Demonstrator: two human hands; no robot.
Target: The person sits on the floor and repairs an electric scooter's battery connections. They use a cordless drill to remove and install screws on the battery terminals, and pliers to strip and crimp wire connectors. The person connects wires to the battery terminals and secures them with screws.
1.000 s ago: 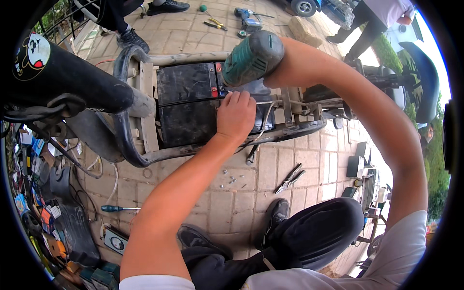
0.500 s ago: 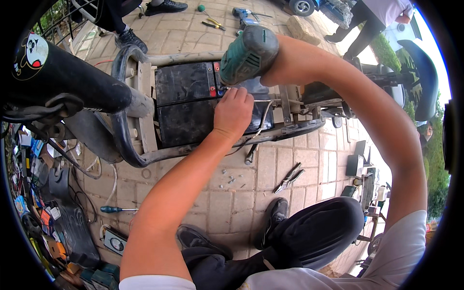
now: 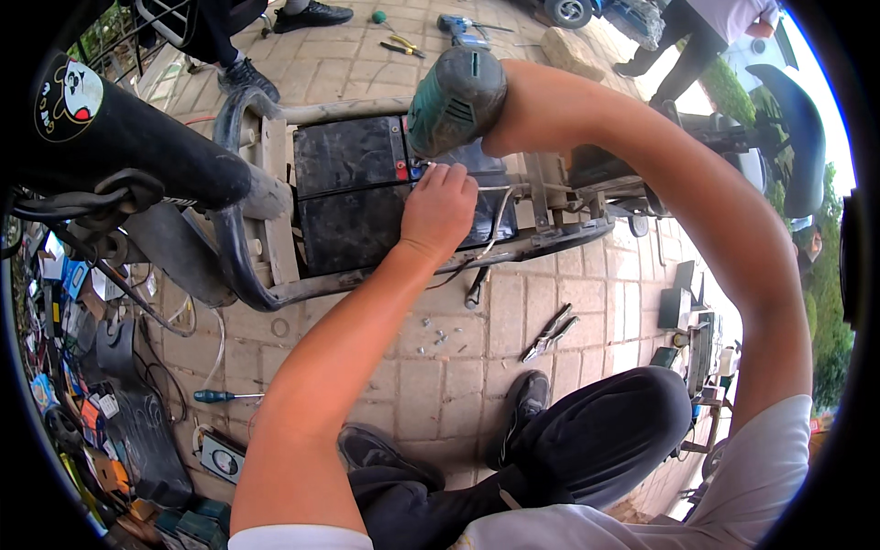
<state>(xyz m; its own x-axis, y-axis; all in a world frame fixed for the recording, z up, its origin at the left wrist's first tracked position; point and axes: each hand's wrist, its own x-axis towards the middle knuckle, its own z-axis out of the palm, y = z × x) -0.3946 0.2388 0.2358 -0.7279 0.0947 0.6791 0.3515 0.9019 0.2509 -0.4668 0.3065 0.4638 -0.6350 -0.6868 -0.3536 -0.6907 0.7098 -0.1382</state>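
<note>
Black batteries (image 3: 344,156) sit side by side in the frame of an electric scooter (image 3: 225,188). Gripped from above by my right hand (image 3: 504,133) is a green and black cordless drill (image 3: 449,101), pointed down at the battery terminals; its body hides the tip. Close to that tip, the fingers of my left hand (image 3: 435,211) are pinched together beside a red terminal (image 3: 401,170) and a blue one. A pale cable (image 3: 500,220) runs from near these fingertips toward the frame's right end. What the fingertips hold is mostly hidden.
Pliers (image 3: 550,332), loose screws (image 3: 433,335) and a screwdriver (image 3: 215,396) lie on the paving. A meter (image 3: 222,456) and cluttered parts are at the left. Beyond the scooter are yellow-handled pliers (image 3: 403,46), a blue power drill (image 3: 463,32), a stone block (image 3: 570,53) and other people.
The drill and my right hand have shifted slightly left in the picture. My left hand stays at the terminals, and the view has moved a little.
</note>
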